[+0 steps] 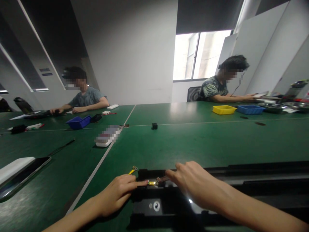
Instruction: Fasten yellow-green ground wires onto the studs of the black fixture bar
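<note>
Long black metal channels lie on the green table at the lower right. My left hand reaches over their left end, its index finger stretched onto a yellow-sleeved ring terminal inside the rear channel. Another yellow-sleeved terminal sticks up behind that hand. My right hand is above the same channel, fingers closed around a thin brownish metal piece whose tip meets the ring. What the piece is, I cannot make out. A round hole shows in the front channel.
Two people sit across the green table. A small black block stands mid-table. Blue and yellow trays lie farther back. At left are a phone and a white-edged device.
</note>
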Action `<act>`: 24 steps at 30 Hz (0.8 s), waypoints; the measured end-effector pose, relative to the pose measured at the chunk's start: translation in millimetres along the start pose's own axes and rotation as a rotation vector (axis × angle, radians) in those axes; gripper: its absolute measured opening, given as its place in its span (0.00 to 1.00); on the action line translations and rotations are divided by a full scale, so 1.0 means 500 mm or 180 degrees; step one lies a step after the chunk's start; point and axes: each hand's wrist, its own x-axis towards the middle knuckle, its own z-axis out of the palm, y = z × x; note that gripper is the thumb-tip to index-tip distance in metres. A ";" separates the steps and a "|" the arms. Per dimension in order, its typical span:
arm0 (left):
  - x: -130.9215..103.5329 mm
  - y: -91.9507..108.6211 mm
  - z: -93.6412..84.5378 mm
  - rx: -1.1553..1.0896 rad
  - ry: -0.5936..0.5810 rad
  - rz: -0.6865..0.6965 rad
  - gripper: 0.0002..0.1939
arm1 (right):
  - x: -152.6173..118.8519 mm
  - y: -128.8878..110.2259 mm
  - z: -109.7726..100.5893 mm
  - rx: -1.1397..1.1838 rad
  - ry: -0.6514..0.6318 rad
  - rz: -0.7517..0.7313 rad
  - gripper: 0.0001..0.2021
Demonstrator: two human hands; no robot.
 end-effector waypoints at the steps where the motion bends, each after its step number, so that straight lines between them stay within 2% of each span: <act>1: 0.000 0.000 0.000 0.0013 -0.0002 -0.0005 0.28 | -0.001 -0.002 0.003 -0.0037 0.0036 0.0013 0.14; 8: 0.006 0.003 -0.002 -0.0001 0.0029 0.0070 0.26 | -0.008 -0.010 0.028 -0.0337 0.0300 -0.0048 0.12; 13: 0.001 0.001 0.000 -0.0019 -0.0026 0.0012 0.28 | -0.014 -0.017 0.037 -0.0667 0.0343 -0.0141 0.13; 17: 0.000 -0.001 0.001 -0.0002 -0.0045 0.0008 0.29 | -0.013 -0.027 0.036 -0.0583 0.0344 -0.0117 0.15; 24: 0.003 -0.002 0.003 -0.0006 0.0036 0.0078 0.26 | -0.008 -0.042 0.047 -0.0526 0.0399 0.0052 0.12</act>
